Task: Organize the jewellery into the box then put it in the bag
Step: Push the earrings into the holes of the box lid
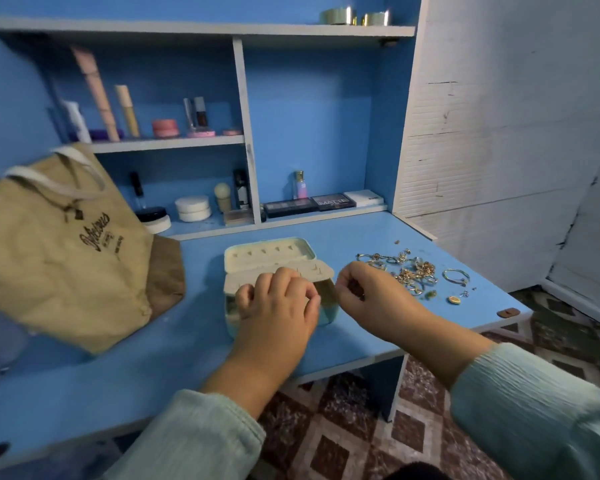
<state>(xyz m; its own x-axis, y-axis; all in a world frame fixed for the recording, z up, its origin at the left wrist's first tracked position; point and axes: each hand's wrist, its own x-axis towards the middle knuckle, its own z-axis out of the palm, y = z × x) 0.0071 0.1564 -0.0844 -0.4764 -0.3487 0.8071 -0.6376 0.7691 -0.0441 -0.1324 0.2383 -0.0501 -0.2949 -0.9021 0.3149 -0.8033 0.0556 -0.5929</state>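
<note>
A pale green jewellery box (pixel 269 252) lies open on the blue desk, its lid tipped back and a beige inner flap (pixel 321 270) raised. My left hand (pixel 278 303) rests over the box's front half, fingers curled against the flap. My right hand (pixel 371 292) hovers just right of the box, fingertips pinched together on something small that I cannot make out. A heap of gold jewellery (pixel 413 271), rings and chains, is spread on the desk to the right. A tan tote bag (pixel 59 251) with white handles stands at the left.
The blue desk (pixel 174 355) ends close on the right, with patterned floor (pixel 343 434) below. Shelves behind hold cosmetics (pixel 191 207) and makeup palettes (pixel 309 204). A small brown tab (pixel 508 312) lies near the desk's right corner. A white wall stands at the right.
</note>
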